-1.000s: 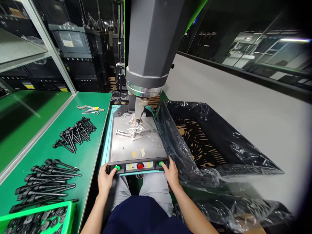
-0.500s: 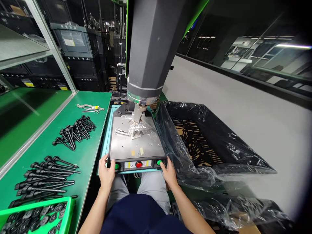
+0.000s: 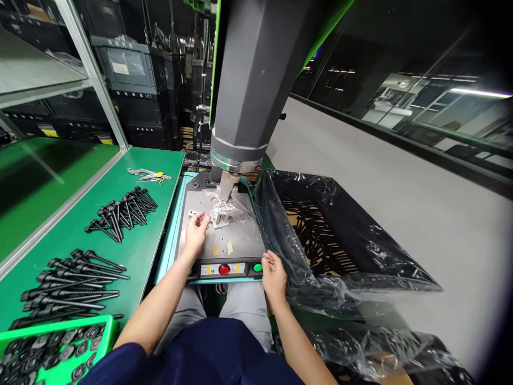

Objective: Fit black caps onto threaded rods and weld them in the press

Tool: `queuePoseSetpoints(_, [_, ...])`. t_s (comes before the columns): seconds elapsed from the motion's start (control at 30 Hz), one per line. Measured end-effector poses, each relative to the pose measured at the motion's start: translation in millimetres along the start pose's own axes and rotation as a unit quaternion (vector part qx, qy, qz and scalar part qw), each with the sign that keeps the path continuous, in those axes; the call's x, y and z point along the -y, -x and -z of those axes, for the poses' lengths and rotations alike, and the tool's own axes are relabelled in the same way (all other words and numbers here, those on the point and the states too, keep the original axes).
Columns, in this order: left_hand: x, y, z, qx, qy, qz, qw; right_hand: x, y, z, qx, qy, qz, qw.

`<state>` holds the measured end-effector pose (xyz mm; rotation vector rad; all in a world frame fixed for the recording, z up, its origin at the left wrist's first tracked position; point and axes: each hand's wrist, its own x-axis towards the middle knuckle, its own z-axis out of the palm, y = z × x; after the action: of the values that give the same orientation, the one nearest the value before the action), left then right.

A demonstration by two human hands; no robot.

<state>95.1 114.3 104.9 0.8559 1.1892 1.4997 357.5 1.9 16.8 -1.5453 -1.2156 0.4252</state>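
Note:
My left hand (image 3: 195,233) is over the metal plate (image 3: 244,243) of a bench machine, fingers loosely bent and nothing visible in them. Its fingertips partly cover a flat metal strip (image 3: 193,213) beside a small metal fixture (image 3: 220,222); contact is unclear. Above the fixture, the machine's metal tip (image 3: 227,187) points down into clear plastic film (image 3: 236,206). At the panel's right end, my right hand (image 3: 274,274) stands beside a green button (image 3: 257,267), fingers half curled and slightly apart, holding nothing. A red button (image 3: 224,269) sits mid-panel.
Black threaded rods with wide heads (image 3: 76,278) lie in groups on the green table (image 3: 138,235) at left, near hex keys (image 3: 150,175). A green bin (image 3: 109,334) holds black nut-like parts. At right stands a plastic-lined box (image 3: 360,235) of black parts.
My left hand has left the panel's left end and moved forward over the plate to the metal strip. My right thumb has come off the green button.

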Motion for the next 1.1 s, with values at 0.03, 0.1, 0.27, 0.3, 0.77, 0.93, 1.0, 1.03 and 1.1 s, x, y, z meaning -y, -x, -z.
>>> queuePoseSetpoints(0.03, [-4, -5, -4.5, 0.010, 0.024, 0.029, 0.999, 7, -1, -8, 0.035, -0.030, -0.004, 0.999])
queuePoseSetpoints(0.1, [-10, -13, -12.6, 0.026, 0.055, 0.072, 0.996, 19, -4, -27, 0.116, -0.072, -0.003, 0.991])
queuePoseSetpoints(0.27, [-23, -25, -28.0, 0.053, 0.113, 0.134, 0.983, 38, -35, -82, 0.243, -0.042, 0.105, 0.963])
queuePoseSetpoints(0.3, [-25, -26, -30.2, 0.055, 0.118, 0.132, 0.983, 41, -47, -91, 0.245, -0.010, 0.133, 0.960])
queuePoseSetpoints(0.77, [-20, -27, -40.1, 0.045, 0.144, 0.087, 0.985, 59, -164, -100, 0.137, 0.128, 0.158, 0.970])
queuePoseSetpoints(0.93, [-22, -30, -40.9, 0.048, 0.143, 0.090, 0.984, 74, -142, -121, 0.156, 0.083, 0.169, 0.970])
queuePoseSetpoints(1.0, [-26, -33, -42.1, 0.050, 0.145, 0.089, 0.984, 91, -146, -129, 0.143, 0.051, 0.192, 0.970])
queuePoseSetpoints(1.03, [-29, -35, -42.9, 0.051, 0.146, 0.088, 0.984, 99, -149, -133, 0.145, 0.038, 0.200, 0.968])
queuePoseSetpoints(1.1, [-34, -39, -44.6, 0.050, 0.148, 0.086, 0.984, 113, -158, -138, 0.167, 0.023, 0.199, 0.965])
